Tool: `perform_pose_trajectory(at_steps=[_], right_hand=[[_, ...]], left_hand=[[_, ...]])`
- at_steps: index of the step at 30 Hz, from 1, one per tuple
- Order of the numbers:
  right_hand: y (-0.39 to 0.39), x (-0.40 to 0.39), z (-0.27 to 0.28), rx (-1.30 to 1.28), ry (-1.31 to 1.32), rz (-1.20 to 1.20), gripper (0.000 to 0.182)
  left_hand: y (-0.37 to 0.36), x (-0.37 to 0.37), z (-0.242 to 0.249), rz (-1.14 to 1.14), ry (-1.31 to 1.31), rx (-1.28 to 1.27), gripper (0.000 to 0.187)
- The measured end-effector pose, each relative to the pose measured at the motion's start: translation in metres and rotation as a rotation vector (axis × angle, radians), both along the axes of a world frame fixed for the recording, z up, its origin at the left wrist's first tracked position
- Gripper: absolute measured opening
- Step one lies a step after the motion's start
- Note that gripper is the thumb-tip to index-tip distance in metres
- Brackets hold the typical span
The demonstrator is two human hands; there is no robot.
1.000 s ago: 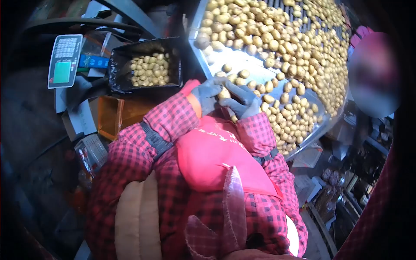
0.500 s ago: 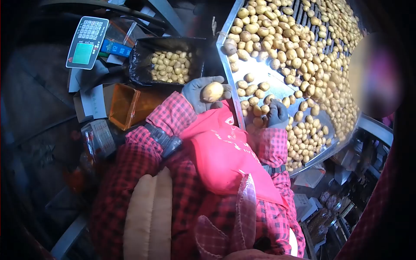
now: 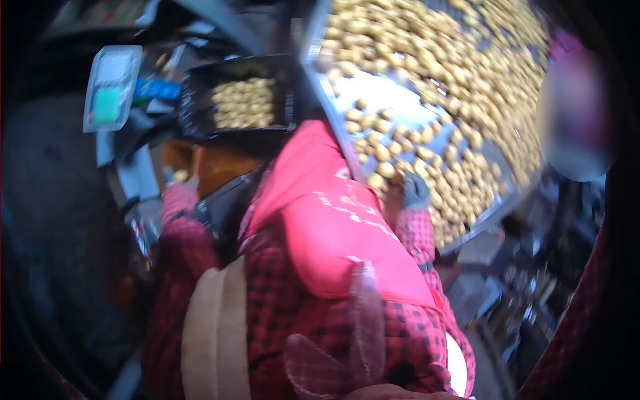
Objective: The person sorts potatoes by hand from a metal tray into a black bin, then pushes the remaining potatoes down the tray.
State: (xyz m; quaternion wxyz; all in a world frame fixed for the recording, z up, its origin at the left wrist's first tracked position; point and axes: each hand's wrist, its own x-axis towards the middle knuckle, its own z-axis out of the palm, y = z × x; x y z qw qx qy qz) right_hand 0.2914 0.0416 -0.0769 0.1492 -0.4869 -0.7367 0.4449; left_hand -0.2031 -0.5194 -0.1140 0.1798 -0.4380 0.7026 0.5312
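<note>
My left hand (image 3: pixel 192 185), in a grey glove and blurred by motion, is at the orange-brown box on the left. A yellowish potato (image 3: pixel 181 175) is held at its fingertips. My right hand (image 3: pixel 417 192), also gloved, rests among the loose potatoes (image 3: pixel 460 200) at the near edge of the metal sorting tray (image 3: pixel 325 93). Its fingers point down and are smeared, so whether they grip a potato does not show.
A black-lined crate (image 3: pixel 291 107) holding potatoes (image 3: pixel 243 103) stands left of the tray. Beside it is a scale display (image 3: pixel 108 87) with a green screen. The orange-brown box (image 3: pixel 223 167) lies below the crate. A pink-sleeved person (image 3: pixel 565 43) shows at the far right.
My left hand has swung left and down from beside the tray to the orange-brown box, carrying a potato. My right hand stays at the tray's near edge. The whole view has shifted.
</note>
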Motion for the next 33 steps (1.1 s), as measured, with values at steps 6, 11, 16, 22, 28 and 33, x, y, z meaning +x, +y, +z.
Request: perform_pose_trajectory(at_steps=[6,11,16,22,28,33], right_hand=[[-0.006,0.014,0.013,-0.067,0.127,-0.306,0.022],[-0.023,0.021,0.040,-0.032,0.133,-0.406,0.022],[-0.049,0.039,0.051,-0.112,0.089,-0.505,0.020],[-0.068,0.059,0.047,-0.087,-0.010,-0.541,0.019],[-0.089,0.069,0.031,-0.123,-0.020,-0.608,0.023],[-0.103,0.077,0.047,-0.310,0.018,-0.802,0.023]], left_hand=[[0.185,-0.056,0.029,-0.881,0.684,-0.415,0.051],[0.464,0.112,0.114,-1.678,1.298,0.017,0.039],[0.575,0.210,0.122,-2.216,0.977,-0.293,0.057],[0.538,0.283,0.048,-2.441,1.194,-0.492,0.062],[0.573,0.287,0.116,-2.390,0.785,-0.042,0.043],[0.639,0.285,0.078,-2.613,1.230,0.081,0.032]])
